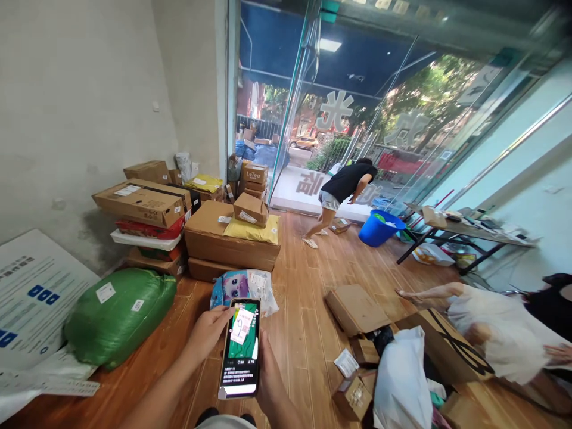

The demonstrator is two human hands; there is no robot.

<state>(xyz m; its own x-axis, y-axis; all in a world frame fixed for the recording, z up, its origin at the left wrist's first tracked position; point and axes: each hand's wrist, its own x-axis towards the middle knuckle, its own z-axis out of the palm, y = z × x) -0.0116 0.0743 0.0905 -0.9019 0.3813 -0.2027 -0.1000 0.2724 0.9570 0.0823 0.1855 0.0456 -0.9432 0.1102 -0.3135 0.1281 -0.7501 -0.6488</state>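
A smartphone is held upright in front of me, its lit screen showing a picture of a white label on green with text lines below. My left hand grips the phone's left edge, thumb near the top of the screen. Along the right edge, my right hand supports it, most of its fingers hidden behind the phone. Just beyond the phone lies a blue printed plastic parcel on the floor. To the left sits a big green wrapped bundle with white labels.
Stacked cardboard boxes line the left side. At the right, loose cartons and a white sack lie near a seated person. Another person bends by the glass doors, near a blue tub and a desk.
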